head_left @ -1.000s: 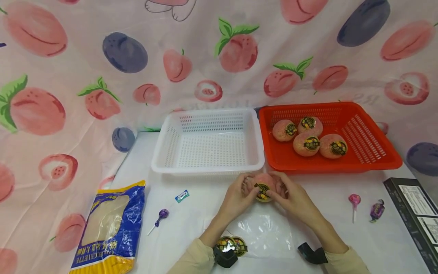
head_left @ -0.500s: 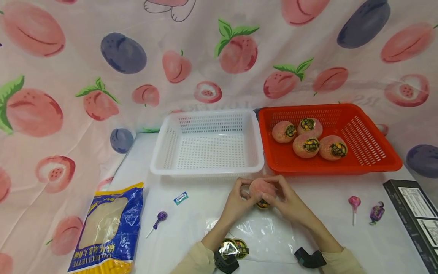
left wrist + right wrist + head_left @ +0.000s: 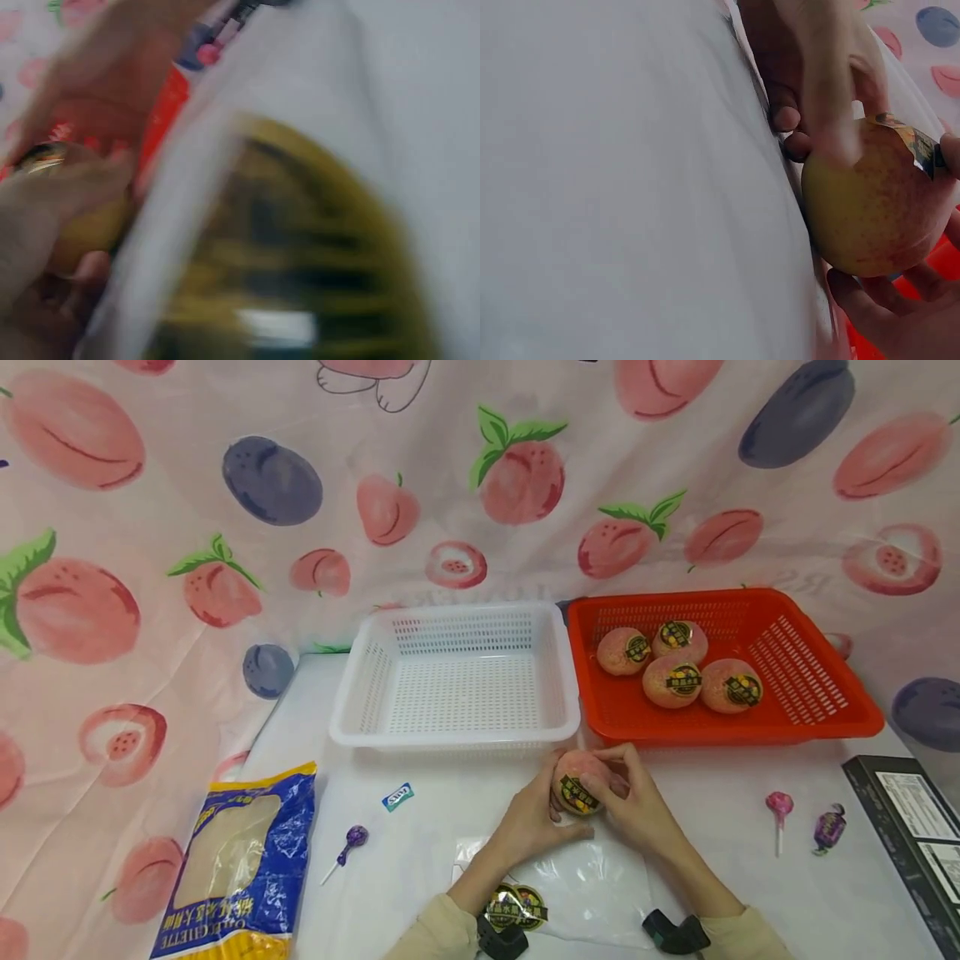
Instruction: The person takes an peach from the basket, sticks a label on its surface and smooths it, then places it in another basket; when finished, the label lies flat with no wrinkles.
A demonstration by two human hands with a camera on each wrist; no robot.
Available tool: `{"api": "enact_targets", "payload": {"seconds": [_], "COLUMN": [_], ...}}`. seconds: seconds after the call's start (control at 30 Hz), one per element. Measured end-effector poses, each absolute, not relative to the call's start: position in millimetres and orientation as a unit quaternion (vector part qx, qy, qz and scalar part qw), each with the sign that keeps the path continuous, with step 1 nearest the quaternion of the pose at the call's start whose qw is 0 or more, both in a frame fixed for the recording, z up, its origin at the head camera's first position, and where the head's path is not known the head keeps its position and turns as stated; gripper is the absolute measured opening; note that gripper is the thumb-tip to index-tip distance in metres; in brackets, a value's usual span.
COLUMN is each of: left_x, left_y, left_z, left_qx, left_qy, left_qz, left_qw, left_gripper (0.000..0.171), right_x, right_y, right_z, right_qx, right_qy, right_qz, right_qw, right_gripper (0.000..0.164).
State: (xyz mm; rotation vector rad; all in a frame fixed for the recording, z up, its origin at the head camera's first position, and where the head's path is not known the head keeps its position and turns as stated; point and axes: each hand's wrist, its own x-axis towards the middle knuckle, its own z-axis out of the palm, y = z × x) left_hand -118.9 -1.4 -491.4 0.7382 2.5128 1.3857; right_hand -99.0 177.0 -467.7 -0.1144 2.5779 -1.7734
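Note:
Both hands hold a pink-and-yellow peach above the front middle of the table. Its near side carries a round black-and-gold sticker. My left hand cups the fruit from the left, its thumb stretched out below and off the skin. On the other side, my right hand grips it with the thumb laid across the front and the fingers around the top and right. In the right wrist view the peach shows the sticker along its upper edge. Below the wrists lie round black-and-gold stickers on a clear plastic sheet.
Behind the hands stand a white basket and a red basket with several stickered peaches. A pasta bag, a purple lollipop and a small packet lie left. Right are a pink lollipop, wrapped candy and black box.
The peach tilted so its sticker faced down, then came back to show the sticker. My left thumb has moved off the fruit and points right below it.

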Motion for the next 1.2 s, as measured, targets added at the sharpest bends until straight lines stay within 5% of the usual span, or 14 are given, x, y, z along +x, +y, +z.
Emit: {"api": "enact_targets", "payload": {"seconds": [0.23,0.5,1.2], "left_x": [-117.4,-117.3,-118.0], "left_y": [2.9,7.1,0.5], "left_z": [-488.1,-488.4,-476.3], "left_qx": [0.2,0.217,0.223], "left_qy": [0.846,0.846,0.846], "left_qz": [0.489,0.487,0.476], "left_qw": [0.071,0.027,0.092], "left_gripper": [0.077,0.079,0.074], "right_x": [-97.5,-98.2,-98.0], "right_y": [177.7,179.9,184.0], "right_z": [-467.8,-465.9,-471.8], "right_qx": [-0.033,-0.035,-0.07], "right_qy": [0.822,0.818,0.799], "right_qz": [-0.568,-0.575,-0.596], "right_qw": [0.011,0.007,0.038], "right_gripper": [0.043,0.042,0.04]}}
